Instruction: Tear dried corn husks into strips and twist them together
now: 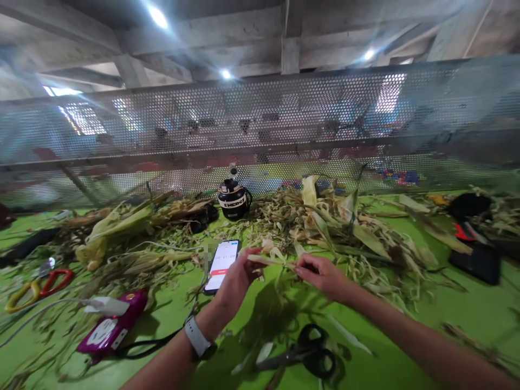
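Observation:
Both my hands hold a pale strip of corn husk (278, 255) above the green table. My left hand (240, 275), with a white watch band on the wrist, pinches one end near the phone. My right hand (319, 275) has its fingers closed on the other end. Loose strands hang down between the hands. A phone (222, 265) with a timer on its screen lies just left of my left hand. Below my hands, black scissors (303, 355) rest on the table beside a few husk scraps.
Husk heaps lie at left (117, 227) and right (345, 216). Between them stands a black bottle (233, 200). Red-and-yellow-handled scissors (38, 290) and a purple power strip (114, 325) with cords lie left. A black device (475, 264) sits right. A perforated metal screen (260, 130) runs behind.

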